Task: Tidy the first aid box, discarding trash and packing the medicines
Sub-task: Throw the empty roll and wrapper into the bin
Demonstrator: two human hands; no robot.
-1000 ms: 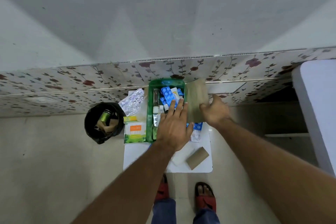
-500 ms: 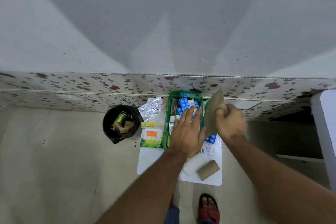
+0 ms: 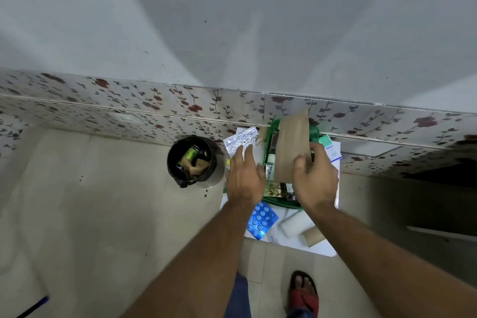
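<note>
The green first aid box point(image 3: 281, 202) sits on a white board point(image 3: 317, 246) by the wall. My right hand point(image 3: 313, 178) grips a brown paper envelope point(image 3: 291, 147) and holds it over the box, hiding most of what lies inside. My left hand point(image 3: 245, 175) hovers open just left of the box, fingers spread, above a silver foil strip point(image 3: 240, 141). A blue blister pack point(image 3: 262, 219) lies on the board in front of the box. A black trash bin point(image 3: 192, 161) with a green bottle and brown scraps stands further left.
A white roll point(image 3: 295, 223) and a brown cardboard tube point(image 3: 313, 235) lie on the board's near right part. A small pale box point(image 3: 329, 146) sits right of the green box. The flowered wall tiles run behind. My sandalled foot point(image 3: 304, 292) is below.
My left hand has lifted off the box and moved left. My right hand has swung the brown envelope over the box. A blue blister pack now lies on the board in front.
</note>
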